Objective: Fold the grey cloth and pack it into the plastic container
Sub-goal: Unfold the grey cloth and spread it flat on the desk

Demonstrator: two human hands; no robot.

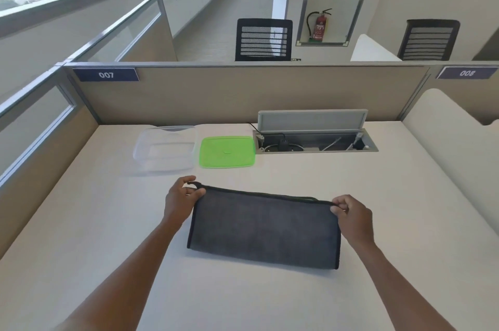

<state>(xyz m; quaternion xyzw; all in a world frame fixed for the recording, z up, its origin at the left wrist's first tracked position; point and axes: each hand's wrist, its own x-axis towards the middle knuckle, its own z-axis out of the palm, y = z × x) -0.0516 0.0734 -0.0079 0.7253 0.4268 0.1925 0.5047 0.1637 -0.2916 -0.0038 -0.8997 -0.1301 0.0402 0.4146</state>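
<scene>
Both hands' fingers (198,192) pinch grey cloth (264,233) corners.

One grey cloth (263,230), one plastic container (164,151), one green lid (227,152), two hands, two chairs, one extinguisher (319,26).

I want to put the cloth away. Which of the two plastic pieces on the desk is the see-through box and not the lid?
The clear container, the left piece, nearer the left hand. The green lid beside it is flat and bright.
</scene>
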